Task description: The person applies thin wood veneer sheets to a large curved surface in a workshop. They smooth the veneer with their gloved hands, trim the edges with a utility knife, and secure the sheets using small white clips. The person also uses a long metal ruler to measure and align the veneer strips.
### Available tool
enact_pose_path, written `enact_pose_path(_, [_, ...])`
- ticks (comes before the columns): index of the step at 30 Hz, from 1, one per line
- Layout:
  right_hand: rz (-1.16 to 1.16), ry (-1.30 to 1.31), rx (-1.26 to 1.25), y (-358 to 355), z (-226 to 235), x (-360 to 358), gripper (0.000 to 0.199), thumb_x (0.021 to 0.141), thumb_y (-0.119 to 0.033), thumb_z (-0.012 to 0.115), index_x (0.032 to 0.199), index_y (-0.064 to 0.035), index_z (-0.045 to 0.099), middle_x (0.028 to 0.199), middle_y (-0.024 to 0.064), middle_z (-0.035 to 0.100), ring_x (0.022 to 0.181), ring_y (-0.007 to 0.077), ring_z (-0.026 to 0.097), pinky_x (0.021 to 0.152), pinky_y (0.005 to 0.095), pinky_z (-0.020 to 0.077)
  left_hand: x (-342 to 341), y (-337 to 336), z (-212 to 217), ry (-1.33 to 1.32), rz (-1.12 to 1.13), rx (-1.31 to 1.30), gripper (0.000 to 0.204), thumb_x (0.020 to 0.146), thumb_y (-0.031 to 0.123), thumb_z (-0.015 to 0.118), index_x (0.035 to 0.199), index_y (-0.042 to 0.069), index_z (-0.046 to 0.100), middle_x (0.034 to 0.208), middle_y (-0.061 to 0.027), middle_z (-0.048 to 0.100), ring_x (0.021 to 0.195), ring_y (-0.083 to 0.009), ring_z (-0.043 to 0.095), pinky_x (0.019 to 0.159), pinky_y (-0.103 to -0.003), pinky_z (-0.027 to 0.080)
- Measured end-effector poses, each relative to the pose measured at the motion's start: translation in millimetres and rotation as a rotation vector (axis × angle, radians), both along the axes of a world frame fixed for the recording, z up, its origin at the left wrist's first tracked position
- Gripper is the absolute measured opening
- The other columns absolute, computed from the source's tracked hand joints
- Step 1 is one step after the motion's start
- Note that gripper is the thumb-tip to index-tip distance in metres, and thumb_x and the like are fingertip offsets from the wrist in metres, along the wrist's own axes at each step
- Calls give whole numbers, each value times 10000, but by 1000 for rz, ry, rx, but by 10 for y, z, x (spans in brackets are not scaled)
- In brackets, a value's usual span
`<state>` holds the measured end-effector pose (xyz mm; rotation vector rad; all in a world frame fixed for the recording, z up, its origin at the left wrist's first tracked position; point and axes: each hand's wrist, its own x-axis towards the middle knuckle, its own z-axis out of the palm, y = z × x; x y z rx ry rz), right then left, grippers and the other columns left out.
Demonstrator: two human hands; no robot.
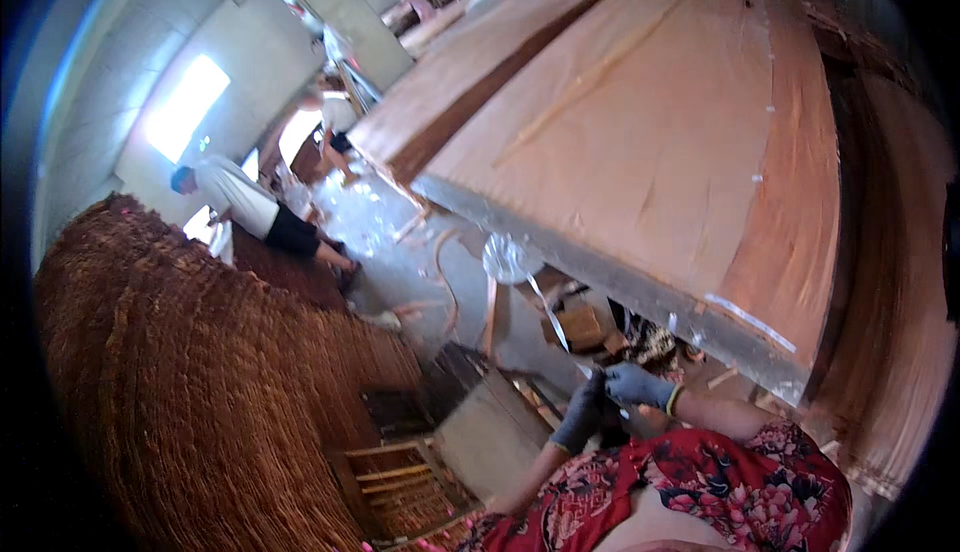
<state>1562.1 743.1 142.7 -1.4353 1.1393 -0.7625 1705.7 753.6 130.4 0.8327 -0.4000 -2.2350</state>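
A narrow white tape strip (552, 314) runs from a pale, shiny roll (508, 258) at the near edge of the veneer stack down to my hands. My left hand (582, 418), in a dark grey glove, is closed at the strip's lower end. Beside it, my right hand (642, 389), in a blue-grey glove, has its fingers bent and pressed together at the same spot. A small white bit shows just below the gloves. The fingertips overlap, so the exact grip is partly hidden.
A large stack of wood veneer sheets (640, 142) fills the right, with white tape pieces on its top sheet. Brown veneer (200, 372) is piled at left. A wooden frame (395, 477) and a board (490, 437) stand close by. One person (240, 197) bends over far left; others work behind.
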Motion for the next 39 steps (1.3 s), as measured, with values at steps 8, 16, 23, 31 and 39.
enact_pose_path(8, [10,308,-57,159,178,-24,201,771,-209,514,800,-30,602,705,179,608,647,297,610,597,397,465,-53,153,-53,-791,-110,-785,295,945,256,369,1103,65,528,872,-49,587,745,-130,537,645,-271,450])
enact_pose_path(16, [-16,533,-427,236,251,98,142,800,-206,515,835,-75,556,679,184,598,643,368,599,561,463,463,-143,-59,-216,-32,156,220,464,927,408,344,1034,9,554,983,-106,615,914,-233,570,843,-356,450])
enact_pose_path(23, [-59,397,-85,109,194,-167,447,814,-201,461,1261,-181,449,893,218,619,804,390,606,716,468,485,110,110,-299,-77,-237,-342,530,914,497,344,1100,31,512,1026,-95,583,931,-274,539,892,-402,411])
enact_pose_path(31, [220,336,-110,141,478,-260,626,783,-309,574,1334,-109,353,843,226,618,777,372,614,687,440,474,192,340,173,-42,-229,116,408,908,376,488,1021,-5,579,937,-79,630,833,-177,597,720,-311,483])
enact_pose_path(39, [417,600,-116,142,495,-180,643,738,-280,605,1313,-116,371,837,230,619,805,381,609,716,458,476,335,155,603,-378,-502,-158,281,867,296,551,885,27,629,800,15,586,697,-90,519,644,-237,434])
